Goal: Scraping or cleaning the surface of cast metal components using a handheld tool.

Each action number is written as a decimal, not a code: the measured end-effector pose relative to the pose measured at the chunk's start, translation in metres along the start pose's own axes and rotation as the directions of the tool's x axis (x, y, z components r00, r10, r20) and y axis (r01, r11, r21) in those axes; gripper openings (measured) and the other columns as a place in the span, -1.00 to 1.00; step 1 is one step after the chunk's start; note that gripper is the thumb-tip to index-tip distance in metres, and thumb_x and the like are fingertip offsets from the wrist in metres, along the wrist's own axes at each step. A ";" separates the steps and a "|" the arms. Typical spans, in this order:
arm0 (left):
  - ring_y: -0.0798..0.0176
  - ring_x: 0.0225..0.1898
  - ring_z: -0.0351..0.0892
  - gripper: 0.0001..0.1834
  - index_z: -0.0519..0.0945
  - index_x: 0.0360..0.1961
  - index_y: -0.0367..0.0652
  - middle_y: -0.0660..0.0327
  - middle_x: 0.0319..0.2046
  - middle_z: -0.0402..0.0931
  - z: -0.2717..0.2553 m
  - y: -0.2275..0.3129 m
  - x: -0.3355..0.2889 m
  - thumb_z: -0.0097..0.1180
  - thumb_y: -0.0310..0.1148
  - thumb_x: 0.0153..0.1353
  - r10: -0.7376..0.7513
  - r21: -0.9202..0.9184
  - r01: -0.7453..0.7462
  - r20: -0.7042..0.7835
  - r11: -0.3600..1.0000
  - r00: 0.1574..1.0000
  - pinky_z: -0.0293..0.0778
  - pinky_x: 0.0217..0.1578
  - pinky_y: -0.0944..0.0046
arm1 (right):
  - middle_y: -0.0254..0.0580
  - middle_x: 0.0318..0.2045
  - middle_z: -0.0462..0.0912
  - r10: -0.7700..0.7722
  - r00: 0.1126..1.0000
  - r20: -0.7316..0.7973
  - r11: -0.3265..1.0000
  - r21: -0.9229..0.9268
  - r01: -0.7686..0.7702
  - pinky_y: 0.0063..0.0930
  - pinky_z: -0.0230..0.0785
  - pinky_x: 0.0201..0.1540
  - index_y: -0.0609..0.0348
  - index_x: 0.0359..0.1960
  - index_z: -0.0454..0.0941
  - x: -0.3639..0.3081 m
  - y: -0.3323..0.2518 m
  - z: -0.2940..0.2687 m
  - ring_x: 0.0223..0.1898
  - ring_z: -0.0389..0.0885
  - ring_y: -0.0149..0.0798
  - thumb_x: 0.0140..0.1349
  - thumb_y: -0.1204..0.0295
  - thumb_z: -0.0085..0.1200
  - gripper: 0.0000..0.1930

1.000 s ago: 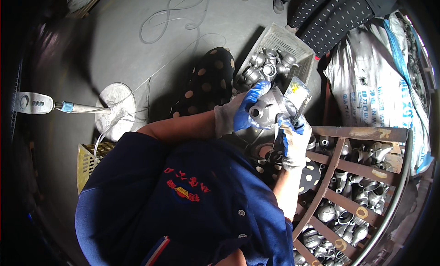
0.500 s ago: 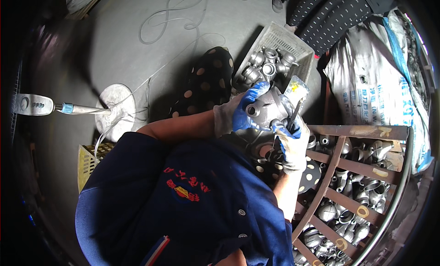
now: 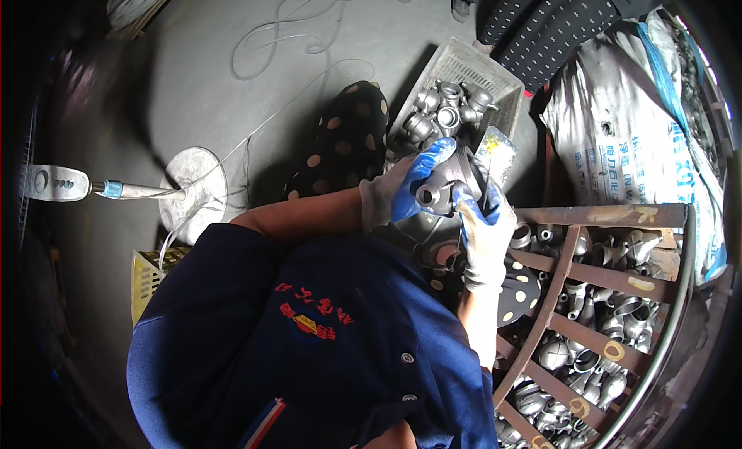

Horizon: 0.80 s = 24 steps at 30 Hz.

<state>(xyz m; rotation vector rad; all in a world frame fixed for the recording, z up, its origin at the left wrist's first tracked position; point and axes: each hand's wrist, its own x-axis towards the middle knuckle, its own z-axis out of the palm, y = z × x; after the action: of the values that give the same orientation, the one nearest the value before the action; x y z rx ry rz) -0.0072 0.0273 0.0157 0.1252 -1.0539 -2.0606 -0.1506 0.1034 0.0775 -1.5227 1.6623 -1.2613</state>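
Metal casting: held up beyond the navy shirt.
Left hand: blue-gloved fingers curled around the casting, gripping it.
Right hand: thumb against the casting; cannot tell what the other fingers grip.
Pale crate: farther off, holding similar castings.
Brown barred frame: at right, grey metal parts behind its bars.

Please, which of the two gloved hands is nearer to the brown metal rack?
Right. The right hand is close beside the brown metal rack, left of its upper left corner; the left hand is farther away, at the metal casting's left side.
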 end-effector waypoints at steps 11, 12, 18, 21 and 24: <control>0.43 -0.31 0.45 -0.60 0.35 0.08 -0.29 0.26 -0.25 0.46 -0.008 0.001 0.004 -0.05 -0.32 0.27 0.077 -0.077 -0.097 -0.228 0.992 0.971 0.42 -0.19 0.43 | -0.21 -0.26 0.57 0.328 0.917 -0.227 0.890 0.399 -0.220 -0.67 0.34 -0.23 0.39 -0.02 0.50 -0.014 0.004 -0.001 -0.32 0.49 -0.50 0.20 0.57 0.02 -0.70; 0.42 -0.34 0.44 -0.58 0.34 0.09 -0.30 0.27 -0.27 0.45 -0.008 0.003 0.006 -0.02 -0.33 0.26 0.067 -0.109 -0.096 -0.245 0.989 0.967 0.42 -0.22 0.44 | -0.23 -0.29 0.56 0.366 0.910 -0.195 0.868 0.424 -0.259 -0.68 0.33 -0.24 0.39 -0.02 0.50 -0.017 -0.001 0.001 -0.34 0.48 -0.51 0.20 0.55 0.04 -0.69; 0.32 0.06 0.34 -0.53 0.27 0.17 -0.29 0.11 0.04 0.35 0.010 0.006 0.022 0.01 -0.43 0.26 0.230 0.193 -0.162 -0.410 0.968 0.883 0.27 0.11 0.34 | -0.22 -0.41 0.58 0.160 0.975 -0.154 0.973 0.190 -0.130 -0.62 0.37 -0.35 0.40 0.11 0.38 -0.027 -0.010 0.033 -0.44 0.44 -0.53 0.07 0.51 0.21 -0.47; 0.35 0.05 0.36 -0.53 0.25 0.18 -0.26 0.15 0.02 0.36 0.010 0.011 0.025 -0.01 -0.47 0.26 0.185 0.130 -0.143 -0.427 0.981 0.885 0.31 0.07 0.38 | -0.25 -0.48 0.58 0.175 0.955 -0.239 0.971 0.205 -0.126 -0.65 0.34 -0.38 0.43 -0.01 0.47 -0.023 -0.002 0.030 -0.48 0.44 -0.53 0.10 0.49 0.20 -0.59; 0.34 0.05 0.39 -0.54 0.23 0.20 -0.19 0.16 -0.01 0.38 0.000 0.018 0.027 -0.03 -0.43 0.28 0.261 0.298 -0.124 -0.478 0.946 0.839 0.41 -0.01 0.36 | -0.44 -0.58 0.51 0.300 0.928 -0.220 0.919 0.327 -0.220 -0.72 0.12 -0.56 0.36 -0.09 0.54 -0.022 0.005 0.021 -0.61 0.28 -0.65 0.12 0.50 0.18 -0.69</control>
<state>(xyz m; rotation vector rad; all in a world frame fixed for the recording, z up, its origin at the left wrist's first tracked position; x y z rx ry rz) -0.0144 0.0022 0.0356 0.6399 -0.9395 -1.5669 -0.1303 0.1182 0.0608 -0.9472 1.6785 -1.5343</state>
